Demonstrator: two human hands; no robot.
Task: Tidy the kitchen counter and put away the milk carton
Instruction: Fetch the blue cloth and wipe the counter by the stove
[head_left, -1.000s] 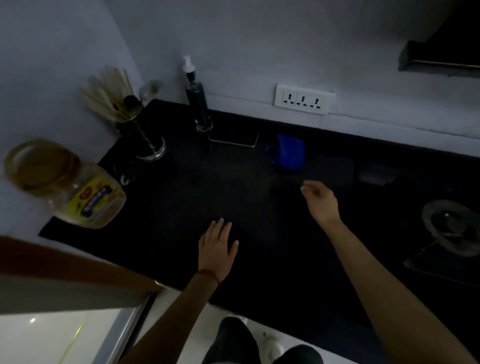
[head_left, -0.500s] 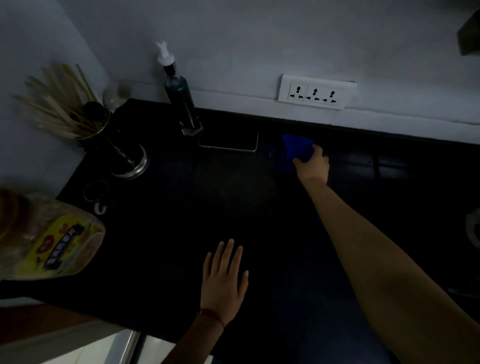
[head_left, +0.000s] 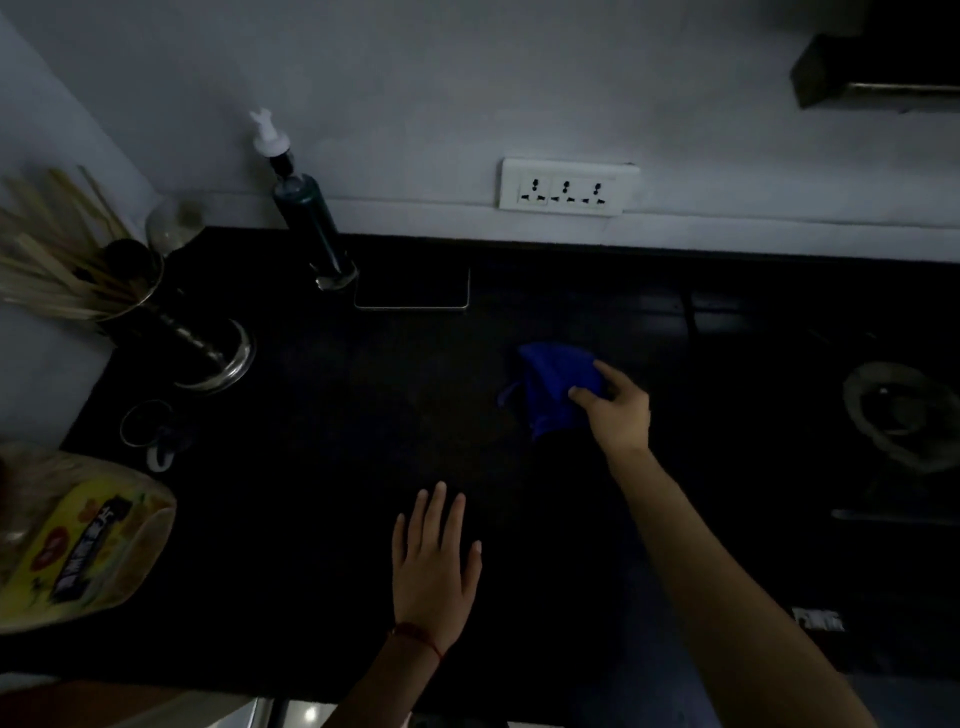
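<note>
Gripping a bunched blue cloth (head_left: 553, 387) on the dark surface (head_left: 322, 493): right hand (head_left: 618, 410), fingers pinched on its edge. Left hand (head_left: 435, 564): flat on the surface, fingers spread, holding nothing. Milk carton: not in view. Standing items: utensil holder (head_left: 171, 332), pump bottle (head_left: 306, 228), yellow-labelled jar (head_left: 78, 545). Judged status: wiping barely begun; carton not yet stowed.

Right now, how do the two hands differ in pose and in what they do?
The left hand lies flat with fingers straight and holds nothing; the right hand pinches the blue cloth. The left hand is nearer the counter's front edge; the right hand reaches further back. Both are over the counter.
</note>
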